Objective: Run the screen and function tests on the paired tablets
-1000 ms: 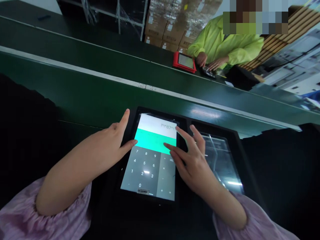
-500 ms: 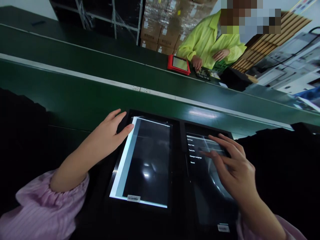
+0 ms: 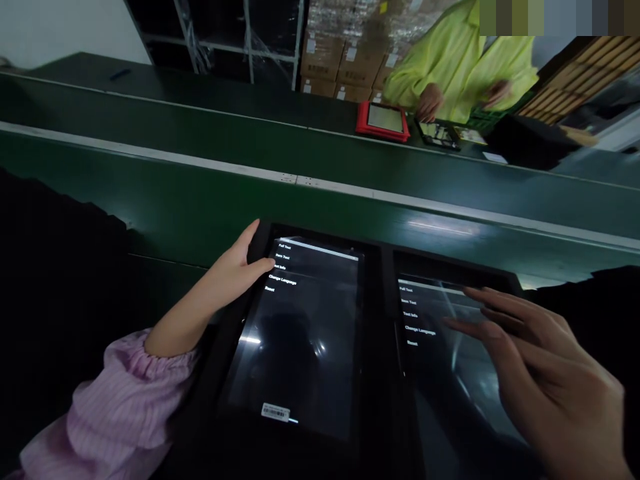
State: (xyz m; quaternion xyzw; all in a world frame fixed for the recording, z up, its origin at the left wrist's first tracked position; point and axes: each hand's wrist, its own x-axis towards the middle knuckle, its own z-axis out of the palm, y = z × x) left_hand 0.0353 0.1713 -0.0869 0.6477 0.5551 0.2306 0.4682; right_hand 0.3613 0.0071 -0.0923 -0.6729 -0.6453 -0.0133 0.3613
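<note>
Two tablets with dark test menus lie side by side in black surrounds in front of me. My left hand (image 3: 231, 275) rests at the upper left edge of the left tablet (image 3: 305, 347); its thumb reaches the screen edge beside the menu, while the index finger stretches along the black surround (image 3: 375, 320). The other left fingers are hidden. Over the right tablet (image 3: 440, 380), my right hand (image 3: 543, 363) has its fingers apart, with the index finger near the menu lines. Whether a fingertip touches the glass I cannot tell. A barcode label (image 3: 275, 413) sits low on the left tablet.
A green bench (image 3: 210, 193) with a pale rail (image 3: 225, 163) runs across beyond the tablets. On its far side, a person in a yellow jacket (image 3: 450, 67) handles dark parts beside a red-framed tablet (image 3: 384, 120). Wrapped cartons (image 3: 325, 57) and metal shelving stand behind.
The left tablet's screen has gone from a white and grey band to the text menu. My left hand has closed in on the tablet edge. The camera view has shifted.
</note>
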